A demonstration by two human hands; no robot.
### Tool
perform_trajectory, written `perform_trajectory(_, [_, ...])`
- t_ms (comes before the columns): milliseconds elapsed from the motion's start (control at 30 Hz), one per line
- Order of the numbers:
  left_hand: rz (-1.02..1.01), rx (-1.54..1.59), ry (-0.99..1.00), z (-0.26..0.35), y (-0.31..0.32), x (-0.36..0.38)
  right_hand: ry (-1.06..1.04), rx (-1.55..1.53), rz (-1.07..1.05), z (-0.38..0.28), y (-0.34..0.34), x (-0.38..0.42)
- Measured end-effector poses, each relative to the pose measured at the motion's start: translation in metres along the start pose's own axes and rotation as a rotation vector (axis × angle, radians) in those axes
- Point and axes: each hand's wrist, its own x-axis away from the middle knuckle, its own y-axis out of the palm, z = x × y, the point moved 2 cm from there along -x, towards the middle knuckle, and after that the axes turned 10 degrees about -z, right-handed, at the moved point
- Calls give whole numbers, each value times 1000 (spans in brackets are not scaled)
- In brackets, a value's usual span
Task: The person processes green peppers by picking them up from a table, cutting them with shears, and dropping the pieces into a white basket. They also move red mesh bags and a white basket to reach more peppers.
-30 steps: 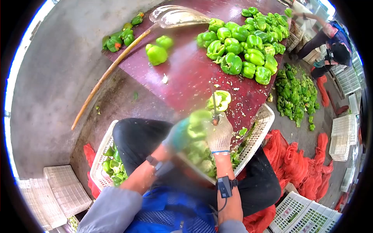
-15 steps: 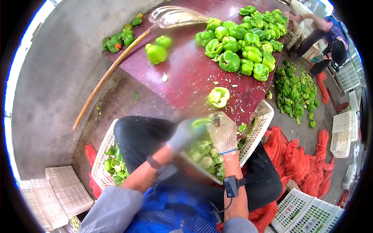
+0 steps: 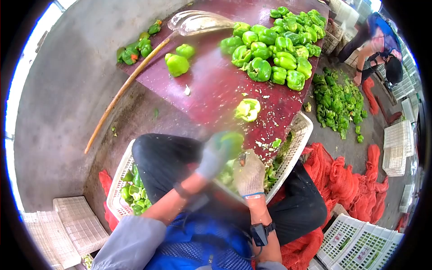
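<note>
My left hand, in a grey glove and blurred by motion, is closed round a green pepper above my lap. Just to its right, my right hand wears a whitish knit glove. Its fingers are curled on a small dark and brownish object that is too small to name. Below both hands, a crate between my legs holds green scraps. A cut pale green pepper lies on the red board beyond my hands, among small bits.
Many green peppers are heaped on the board. A long-handled metal scoop lies across its left part. At left stands a crate of peppers. Red netting and a scrap pile lie right, near a bending person.
My left hand and its pepper have risen slightly. My right hand has moved down and a little left, away from the pepper. The other person has bent lower, one hand reaching down.
</note>
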Motion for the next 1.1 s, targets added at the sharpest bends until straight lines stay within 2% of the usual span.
perform_trajectory(67, [-12,-377,299,6,3,2,28,0,-4,-3,0,-1])
perform_trajectory(100, [-12,-378,301,7,5,3,57,0,-7,-3,-1,-1])
perform_trajectory(167, [20,-298,182,8,10,5,87,-18,-21,1,0,2])
perform_trajectory(300, [138,-231,132,-11,15,5,121,-44,-6,24,12,20])
perform_trajectory(367, [249,-75,142,-18,13,3,148,40,12,49,26,33])
perform_trajectory(400, [248,-75,142,-15,11,3,175,125,35,64,33,39])
perform_trajectory(433, [200,171,76,-11,9,2,54,114,163,69,35,45])
perform_trajectory(467, [150,416,6,-8,9,1,56,114,164,79,36,47])
perform_trajectory(500, [95,543,30,-5,9,-1,106,48,155,80,31,46])
perform_trajectory(567, [63,629,-20,-7,8,-2,176,-142,123,56,10,40])
perform_trajectory(600, [31,717,-66,-8,10,-3,180,-142,126,47,6,32])
perform_trajectory(667, [25,746,-68,-16,13,-2,183,-267,219,32,0,19])
perform_trajectory(733, [24,774,-69,-20,13,0,189,-341,201,-1,-17,11])
perform_trajectory(833, [-3,809,-62,-28,10,3,253,-350,157,-11,-18,1])
perform_trajectory(900, [-98,604,7,-38,10,2,230,-300,148,-3,-10,-8])
perform_trajectory(933, [-101,604,8,-27,12,0,230,-300,151,4,-4,-12])
perform_trajectory(1000, [-93,693,-194,-11,13,-1,197,-283,131,9,4,-21])
perform_trajectory(1033, [-88,691,-195,-8,9,-3,207,-320,135,7,4,-24])
perform_trajectory(1100, [-123,455,-192,-5,-2,-7,174,-287,122,9,5,-29])
